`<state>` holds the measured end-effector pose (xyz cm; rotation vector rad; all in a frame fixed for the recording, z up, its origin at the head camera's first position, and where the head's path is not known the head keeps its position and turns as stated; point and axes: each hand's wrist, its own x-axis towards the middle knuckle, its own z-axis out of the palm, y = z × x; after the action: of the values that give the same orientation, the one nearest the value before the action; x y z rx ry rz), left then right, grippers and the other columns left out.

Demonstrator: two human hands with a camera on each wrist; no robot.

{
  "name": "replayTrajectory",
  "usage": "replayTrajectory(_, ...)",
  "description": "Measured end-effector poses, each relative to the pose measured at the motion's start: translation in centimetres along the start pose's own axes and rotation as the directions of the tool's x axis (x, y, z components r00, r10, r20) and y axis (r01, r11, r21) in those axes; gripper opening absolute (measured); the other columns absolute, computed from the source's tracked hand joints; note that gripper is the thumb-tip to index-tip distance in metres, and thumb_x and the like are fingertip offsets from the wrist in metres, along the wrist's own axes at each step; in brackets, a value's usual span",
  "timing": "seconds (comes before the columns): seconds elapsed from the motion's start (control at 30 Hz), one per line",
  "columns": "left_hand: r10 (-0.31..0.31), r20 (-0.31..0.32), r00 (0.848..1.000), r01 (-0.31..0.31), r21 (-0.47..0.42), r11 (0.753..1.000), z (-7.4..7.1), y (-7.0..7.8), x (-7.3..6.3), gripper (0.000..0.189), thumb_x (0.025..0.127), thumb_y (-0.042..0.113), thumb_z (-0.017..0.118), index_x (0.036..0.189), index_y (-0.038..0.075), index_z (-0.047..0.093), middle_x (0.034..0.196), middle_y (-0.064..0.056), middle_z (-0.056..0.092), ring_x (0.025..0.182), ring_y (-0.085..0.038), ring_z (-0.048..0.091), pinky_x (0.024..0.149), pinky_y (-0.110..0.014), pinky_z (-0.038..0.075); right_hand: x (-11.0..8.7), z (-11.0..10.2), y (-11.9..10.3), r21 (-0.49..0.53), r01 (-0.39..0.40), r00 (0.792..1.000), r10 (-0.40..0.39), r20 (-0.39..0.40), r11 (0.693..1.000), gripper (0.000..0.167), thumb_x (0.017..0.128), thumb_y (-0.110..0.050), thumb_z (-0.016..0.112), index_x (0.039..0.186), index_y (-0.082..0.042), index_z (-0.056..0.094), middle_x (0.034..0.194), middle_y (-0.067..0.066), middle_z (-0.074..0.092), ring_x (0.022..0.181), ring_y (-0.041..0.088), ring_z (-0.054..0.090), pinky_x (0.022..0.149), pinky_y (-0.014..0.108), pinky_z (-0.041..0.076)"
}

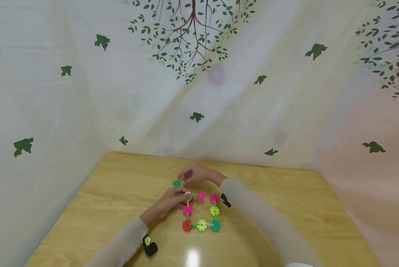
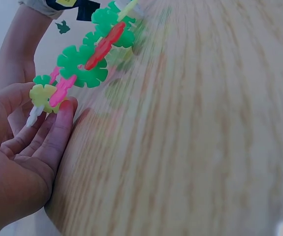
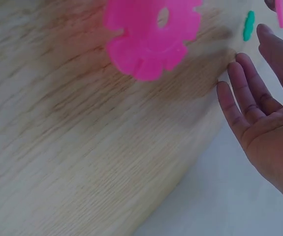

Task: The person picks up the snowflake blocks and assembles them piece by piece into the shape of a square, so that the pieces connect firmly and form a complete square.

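Observation:
Notched plastic flower discs are joined edge to edge into a square outline. My left hand (image 1: 172, 199) pinches it at its far left corner, around a white disc (image 1: 188, 194). In the left wrist view, the thumb and fingers meet at a yellow disc (image 2: 44, 97) beside the white one. My right hand (image 1: 196, 174) is held beyond that corner, its fingers loosely spread and holding nothing. Just left of its fingertips, a loose green disc (image 1: 176, 183) appears; the right wrist view shows this green disc (image 3: 248, 25) edge-on past the thumb.
Along the near side of the outline are a red disc (image 1: 187, 225), a yellow disc (image 1: 201, 225) and a green corner disc (image 1: 215, 225). A pink disc (image 1: 214, 199) ends the right side, near the right wrist. A leaf-printed cloth (image 1: 226, 122) hangs behind the wooden table (image 1: 119, 193).

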<state>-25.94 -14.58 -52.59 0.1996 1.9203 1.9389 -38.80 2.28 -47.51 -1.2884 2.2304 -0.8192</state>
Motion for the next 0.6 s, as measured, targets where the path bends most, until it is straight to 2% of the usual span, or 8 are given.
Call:
replayTrajectory(0.17,-0.017,0.009,1.0,0.016,0.009,1.0,0.4,-0.4,-0.1,0.029,0.1,0.02,0.066,0.115,-0.006,0.064,0.1,-0.006,0.075,0.085,-0.011,0.07,0.077,-0.025,0.06,0.7,0.7,-0.2,-0.03,0.013,0.999,-0.012,0.04,0.999,0.037,0.091,-0.006,0.075,0.127,-0.001,0.069,0.105,0.015,0.073,0.09,0.013,0.067,0.081,0.017,0.054)
replayTrajectory(0.3,-0.022,0.01,1.0,0.022,0.023,1.0,0.3,-0.4,0.0,0.029,0.1,0.02,0.066,0.114,-0.005,0.063,0.101,-0.008,0.076,0.085,-0.012,0.07,0.077,-0.025,0.06,1.0,0.9,-0.5,-0.073,0.033,0.998,-0.029,0.057,0.997,0.03,0.092,-0.005,0.073,0.122,-0.003,0.073,0.105,0.014,0.068,0.09,0.014,0.057,0.079,0.014,0.048)
replayTrajectory(0.43,-0.019,0.028,0.999,0.018,0.059,0.998,-0.1,0.5,0.3,0.031,0.1,0.023,0.066,0.115,-0.004,0.064,0.107,-0.014,0.076,0.088,-0.013,0.07,0.079,-0.027,0.061,1.0,0.5,-0.4,-0.13,0.008,1.0,-0.009,0.0,0.991,0.023,0.088,-0.005,0.077,0.111,-0.004,0.078,0.102,0.011,0.067,0.089,0.01,0.051,0.078,0.015,0.046)
replayTrajectory(0.53,-0.033,0.03,0.999,0.03,0.086,0.996,-0.1,0.8,0.2,0.033,0.1,0.025,0.067,0.117,-0.003,0.066,0.109,-0.011,0.074,0.089,-0.012,0.068,0.078,-0.027,0.06,0.2,0.3,0.1,-0.128,-0.028,0.999,0.023,-0.041,0.991,0.018,0.084,-0.004,0.081,0.103,-0.003,0.079,0.101,0.009,0.069,0.088,0.008,0.054,0.078,0.015,0.048)
replayTrajectory(0.6,-0.047,0.021,0.999,0.045,0.092,0.995,0.0,0.7,0.1,0.034,0.098,0.026,0.068,0.118,-0.001,0.067,0.107,-0.007,0.073,0.091,-0.011,0.066,0.076,-0.026,0.059,-0.5,0.2,0.6,-0.1,-0.049,0.998,0.046,-0.036,0.994,0.017,0.083,-0.004,0.082,0.099,-0.002,0.078,0.098,0.009,0.069,0.085,0.006,0.055,0.077,0.016,0.05)
